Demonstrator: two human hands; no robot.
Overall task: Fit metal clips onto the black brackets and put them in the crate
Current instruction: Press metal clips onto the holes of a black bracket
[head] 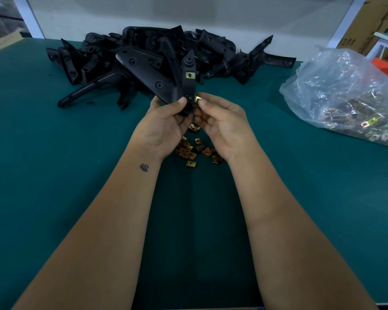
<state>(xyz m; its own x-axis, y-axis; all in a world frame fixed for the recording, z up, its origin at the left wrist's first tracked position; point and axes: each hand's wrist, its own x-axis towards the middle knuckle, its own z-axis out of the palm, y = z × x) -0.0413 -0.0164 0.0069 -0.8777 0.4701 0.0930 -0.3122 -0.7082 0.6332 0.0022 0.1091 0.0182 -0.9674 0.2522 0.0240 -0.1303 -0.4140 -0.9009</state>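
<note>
Head view, looking down on a table (54, 164) covered in smooth teal matting. At its far edge lies a pile (143, 57) of matte black moulded brackets, angular plates and curved arms tangled over one another. To the right sits a bag (345, 92) of crinkled clear plastic, glossy, with brass-coloured clips heaped in its lower part. Above the table, near its centre, the left hand (164, 126) grips a bracket (161, 74) by its lower end, thumb curled across the front and fingers wrapped behind; the bracket rises tilted away from the viewer, a flat triangular plate with round bosses joined to a narrow pointed strip. A fitted clip (190, 75), square and yellowish with a central hole, sits midway up that strip. The right hand (222, 121) pinches a clip (197, 99) between thumb and forefinger, its shiny folded edge touching the bracket's side just beside the left thumb. Below the hands, loose clips (193, 148) lie scattered on the matting, small, square, golden-brown.
</note>
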